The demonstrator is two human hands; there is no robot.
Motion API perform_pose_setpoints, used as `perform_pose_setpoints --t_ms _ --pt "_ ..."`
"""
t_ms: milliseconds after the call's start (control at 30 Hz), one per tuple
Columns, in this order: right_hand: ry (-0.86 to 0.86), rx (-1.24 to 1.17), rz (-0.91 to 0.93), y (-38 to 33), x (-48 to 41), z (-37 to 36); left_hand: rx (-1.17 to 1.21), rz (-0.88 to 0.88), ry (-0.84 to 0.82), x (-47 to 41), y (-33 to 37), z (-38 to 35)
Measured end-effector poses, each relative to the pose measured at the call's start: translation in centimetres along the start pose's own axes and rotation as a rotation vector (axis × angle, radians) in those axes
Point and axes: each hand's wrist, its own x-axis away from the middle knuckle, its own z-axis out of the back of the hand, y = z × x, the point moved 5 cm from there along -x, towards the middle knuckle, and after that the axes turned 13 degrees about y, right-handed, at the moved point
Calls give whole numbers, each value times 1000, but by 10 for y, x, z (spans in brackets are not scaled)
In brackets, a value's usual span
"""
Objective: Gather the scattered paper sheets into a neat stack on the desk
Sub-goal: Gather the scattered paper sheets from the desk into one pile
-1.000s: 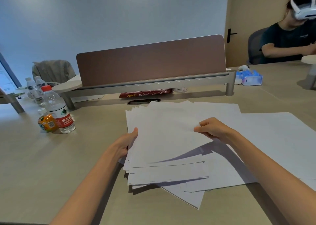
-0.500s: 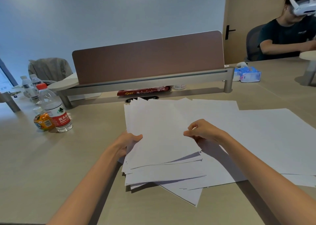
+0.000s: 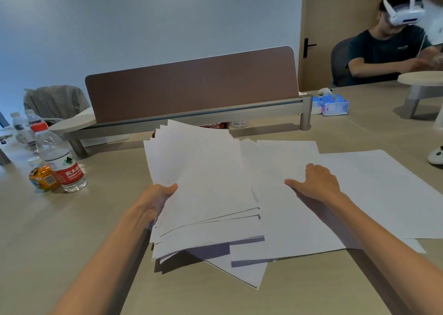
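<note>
We find the left hand (image 3: 159, 199) gripping a stack (image 3: 203, 182) of white sheets at its left edge, thumb curled over the top sheet. The fingers beneath are hidden from us. The stack sits in front of the screen (image 3: 191, 87), about level with the screen's middle. Its edges are uneven: corners fan out at the far end and layers step apart at the near end. A shadow lies on the desk (image 3: 60, 230) under the near corner, so that end is raised.

We find the right hand (image 3: 314, 182) open and holding nothing. It lies palm down, thumb spread, on loose sheets (image 3: 287, 218) in front of the screen's right half. These sheets lie flat on the desk, touching the stack's right side. A further sheet (image 3: 383, 194) lies past the screen's right end and is overlapped by them. One corner sheet (image 3: 242, 271) pokes out from under the pile on the side away from the screen.

Off the screen's left end we note a bottle (image 3: 60, 163) with a red cap. A tissue pack (image 3: 334, 105) lies just beside the screen's right end.
</note>
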Motion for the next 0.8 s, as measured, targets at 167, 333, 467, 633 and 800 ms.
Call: perform_pose_setpoints --t_ms 167,333,467,633,800 --pt "101 -95 47 -12 7 1 10 69 11 1 1 9" --pt "47 -204 72 -33 12 -1 -9 101 42 0 4 22" --pt "-11 -318 69 -48 14 -5 -32 62 23 -1 4 22" --pt "-53 -429 55 -50 13 -4 -42 -84 26 0 1 14" --pt "-154 -865 -203 -48 6 -3 -89 -112 8 0 -8 5"
